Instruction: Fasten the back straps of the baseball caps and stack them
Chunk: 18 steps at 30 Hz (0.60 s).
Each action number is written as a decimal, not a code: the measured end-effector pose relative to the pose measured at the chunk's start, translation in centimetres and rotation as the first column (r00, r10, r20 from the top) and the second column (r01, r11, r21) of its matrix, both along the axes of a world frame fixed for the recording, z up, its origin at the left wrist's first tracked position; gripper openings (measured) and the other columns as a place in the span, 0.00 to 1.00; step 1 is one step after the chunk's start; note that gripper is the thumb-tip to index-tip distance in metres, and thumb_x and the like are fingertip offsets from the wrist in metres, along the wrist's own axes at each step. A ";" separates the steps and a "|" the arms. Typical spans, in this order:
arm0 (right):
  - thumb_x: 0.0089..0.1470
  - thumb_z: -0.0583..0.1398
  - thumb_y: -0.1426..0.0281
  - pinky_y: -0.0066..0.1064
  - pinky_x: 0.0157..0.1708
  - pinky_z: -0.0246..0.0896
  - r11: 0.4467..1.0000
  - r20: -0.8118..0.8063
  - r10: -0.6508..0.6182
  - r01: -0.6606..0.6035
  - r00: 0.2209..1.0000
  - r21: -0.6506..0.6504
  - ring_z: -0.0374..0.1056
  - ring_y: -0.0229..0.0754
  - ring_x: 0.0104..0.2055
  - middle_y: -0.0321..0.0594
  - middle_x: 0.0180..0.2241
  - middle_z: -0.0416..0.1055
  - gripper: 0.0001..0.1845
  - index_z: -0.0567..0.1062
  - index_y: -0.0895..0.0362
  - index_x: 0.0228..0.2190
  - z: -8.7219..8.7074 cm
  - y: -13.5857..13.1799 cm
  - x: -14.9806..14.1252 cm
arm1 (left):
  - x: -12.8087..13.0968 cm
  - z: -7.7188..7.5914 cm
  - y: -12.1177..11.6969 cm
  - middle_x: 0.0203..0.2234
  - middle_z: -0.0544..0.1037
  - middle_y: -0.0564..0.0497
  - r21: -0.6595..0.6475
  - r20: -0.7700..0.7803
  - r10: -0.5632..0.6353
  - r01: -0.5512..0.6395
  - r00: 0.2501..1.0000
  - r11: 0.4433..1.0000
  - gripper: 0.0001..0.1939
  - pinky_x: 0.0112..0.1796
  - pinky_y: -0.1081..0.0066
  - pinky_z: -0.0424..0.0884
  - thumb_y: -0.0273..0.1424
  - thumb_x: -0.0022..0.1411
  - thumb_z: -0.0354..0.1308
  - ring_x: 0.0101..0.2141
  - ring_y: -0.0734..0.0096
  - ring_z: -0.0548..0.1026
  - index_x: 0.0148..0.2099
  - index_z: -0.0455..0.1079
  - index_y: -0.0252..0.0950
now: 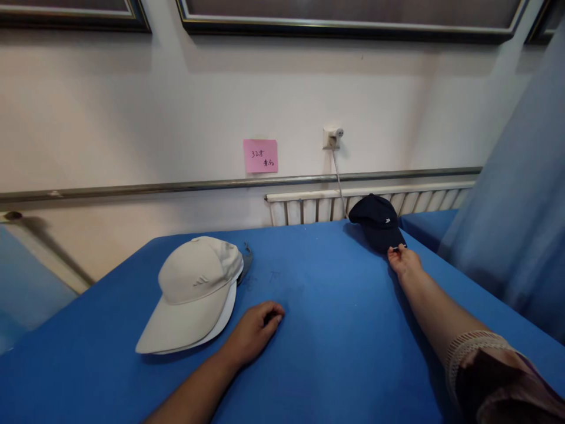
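At the far right of the blue-covered surface (309, 277), my right hand (404, 261) is closed on the front edge of the brim of a navy baseball cap (377, 215). The cap has a small white emblem and appears tilted, crown toward the wall. My left hand (256, 333) rests on the blue cover with loosely curled fingers, a gap between thumb and forefinger and nothing visible in it. Just left of it sits a beige baseball cap (189, 282) with a striped logo, on top of at least one white cap whose brim shows below. A grey strap-like piece (245, 265) sticks out behind them.
A metal rail (176, 187) and a white radiator (318, 209) run along the wall behind. A cable hangs from a plugged wall socket (332, 139). Beside it is a pink note (260, 156). A blue curtain (516, 194) hangs at right.
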State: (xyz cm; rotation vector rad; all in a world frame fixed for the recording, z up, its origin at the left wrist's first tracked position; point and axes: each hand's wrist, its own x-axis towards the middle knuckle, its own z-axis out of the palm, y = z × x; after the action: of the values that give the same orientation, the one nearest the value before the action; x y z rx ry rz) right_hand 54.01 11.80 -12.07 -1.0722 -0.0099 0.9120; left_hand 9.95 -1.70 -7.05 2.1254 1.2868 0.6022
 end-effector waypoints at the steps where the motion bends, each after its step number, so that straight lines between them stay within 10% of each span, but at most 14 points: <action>1: 0.61 0.49 0.80 0.18 0.21 0.64 1.000 -0.007 -0.012 0.012 1.000 -0.015 0.61 0.26 0.20 0.28 0.24 0.62 0.11 0.63 0.56 0.28 -0.2 0.4 0.4 | 0.0 0.0 0.1 0.33 0.77 0.51 -0.009 0.005 0.006 -0.006 1.000 1.000 0.10 0.38 0.69 0.68 0.34 0.62 0.51 0.35 0.67 0.73 0.38 0.72 0.39; 6: 0.61 0.57 0.68 0.24 0.25 0.66 0.995 -0.015 -0.047 0.046 0.999 -0.093 0.66 0.32 0.28 0.37 0.35 0.69 0.09 0.70 0.59 0.42 -0.8 1.5 1.8 | -0.2 -0.1 0.2 0.32 0.76 0.52 -0.067 -0.004 0.026 -0.026 1.000 0.997 0.11 0.36 0.70 0.67 0.35 0.62 0.50 0.33 0.67 0.73 0.39 0.72 0.39; 18: 0.58 0.54 0.74 0.21 0.17 0.63 0.996 0.202 0.093 -0.091 0.975 -0.023 0.58 0.27 0.15 0.31 0.20 0.62 0.08 0.62 0.55 0.26 0.2 -1.4 2.1 | -0.2 -0.2 0.3 0.31 0.76 0.52 -0.058 0.025 0.027 -0.025 0.999 0.998 0.11 0.36 0.70 0.67 0.36 0.61 0.51 0.33 0.67 0.72 0.38 0.72 0.39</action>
State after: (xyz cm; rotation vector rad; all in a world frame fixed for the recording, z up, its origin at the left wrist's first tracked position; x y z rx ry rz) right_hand 56.09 10.44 -11.91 -1.1817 -0.2248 0.8831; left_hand 9.76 -1.41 -7.29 2.0505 1.3043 0.5939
